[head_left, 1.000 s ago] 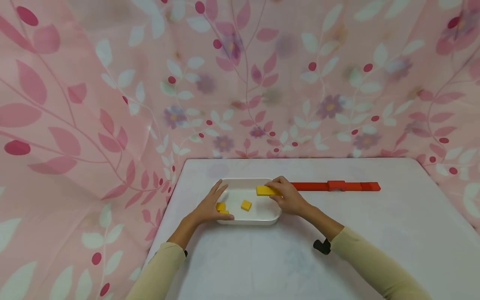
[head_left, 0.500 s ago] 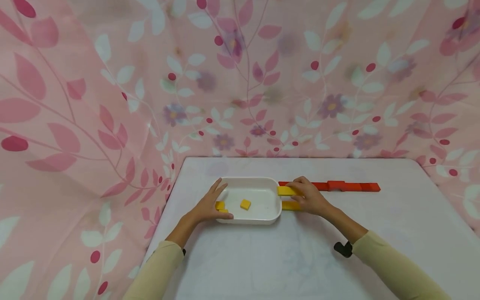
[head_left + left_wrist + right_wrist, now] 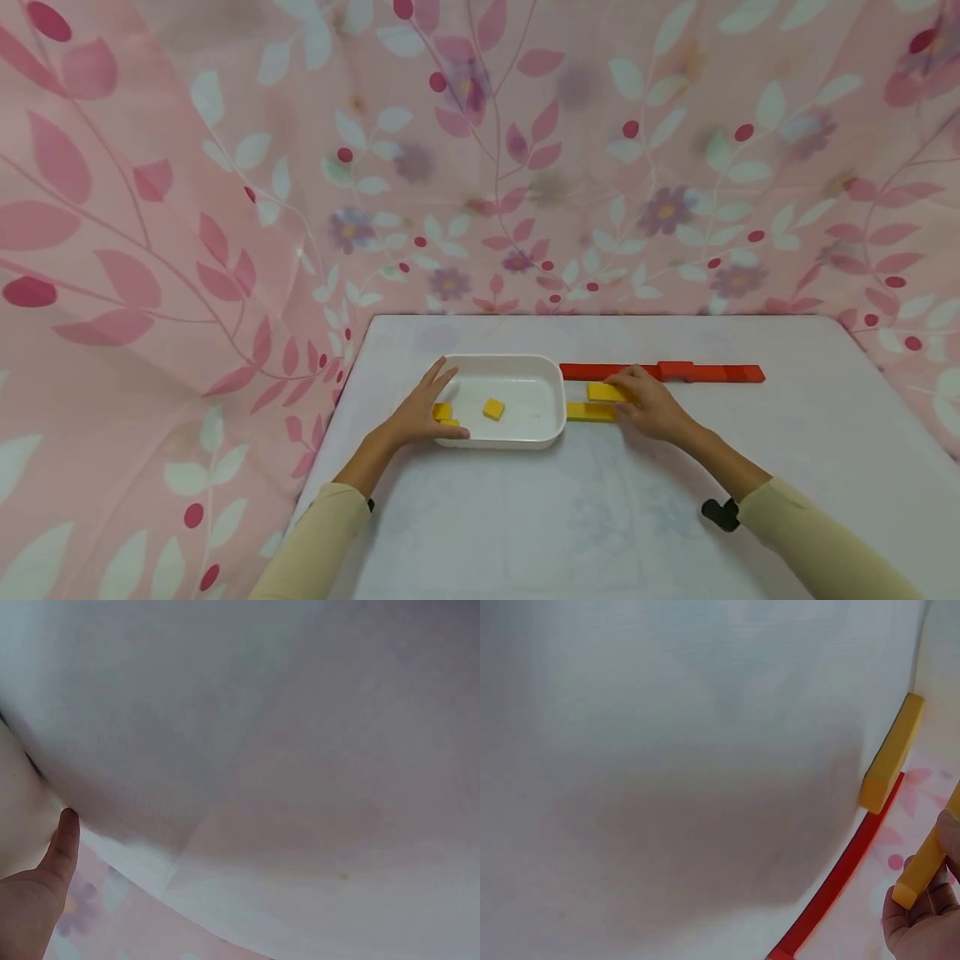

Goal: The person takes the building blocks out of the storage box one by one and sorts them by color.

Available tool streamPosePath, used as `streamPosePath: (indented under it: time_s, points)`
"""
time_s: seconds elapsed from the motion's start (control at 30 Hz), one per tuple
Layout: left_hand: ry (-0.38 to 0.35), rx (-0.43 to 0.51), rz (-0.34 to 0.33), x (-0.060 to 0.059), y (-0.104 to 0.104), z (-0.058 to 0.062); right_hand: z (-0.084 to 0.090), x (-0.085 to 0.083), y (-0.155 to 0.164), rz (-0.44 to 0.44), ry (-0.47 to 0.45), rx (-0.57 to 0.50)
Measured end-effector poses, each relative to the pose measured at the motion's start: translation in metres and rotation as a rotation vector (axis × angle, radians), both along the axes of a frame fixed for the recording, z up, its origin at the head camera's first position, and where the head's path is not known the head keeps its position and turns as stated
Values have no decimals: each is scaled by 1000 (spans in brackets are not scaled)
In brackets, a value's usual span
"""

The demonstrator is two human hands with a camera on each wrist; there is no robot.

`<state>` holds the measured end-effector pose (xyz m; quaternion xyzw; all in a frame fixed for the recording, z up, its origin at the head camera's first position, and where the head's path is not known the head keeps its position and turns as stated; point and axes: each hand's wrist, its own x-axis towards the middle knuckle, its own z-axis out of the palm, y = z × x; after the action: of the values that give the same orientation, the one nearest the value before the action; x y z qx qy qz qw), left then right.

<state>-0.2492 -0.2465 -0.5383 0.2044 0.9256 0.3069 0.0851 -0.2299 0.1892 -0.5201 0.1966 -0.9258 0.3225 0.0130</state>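
Note:
A white rectangular tray (image 3: 525, 427) stands on the table, with a small yellow block (image 3: 492, 408) in its middle. Two more yellow pieces (image 3: 443, 411) show partly beside my left hand (image 3: 416, 411), which rests across the tray's left end, fingers and thumb spread and fairly straight. In the left wrist view one finger (image 3: 66, 844) touches the tray's pale side. Right of the tray, my right hand (image 3: 654, 406) pinches a long yellow block (image 3: 604, 392) between thumb and fingers. Just in front lies another long yellow block (image 3: 590, 412), its left end at the tray's wall.
Behind the yellow blocks a line of red blocks (image 3: 708, 373) runs right from the tray, with one piece raised on top. A pale cloth covers the table (image 3: 517, 517). Pink floral fabric (image 3: 480, 167) hangs behind and at the left.
My right hand has carried the long yellow block from above the tray rightward, past its right wall, and lower beside the other yellow block. My left hand stays at the tray's left end.

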Motion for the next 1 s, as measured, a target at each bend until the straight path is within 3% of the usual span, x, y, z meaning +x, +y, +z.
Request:
streamPosePath:
  time_s: [0.7, 1.0]
  points:
    - [21, 18, -14, 2, -1, 2, -19, 4, 38, -3, 0, 92]
    - [22, 3, -9, 1, -1, 1, -26, 2, 44, -23, -94, 102]
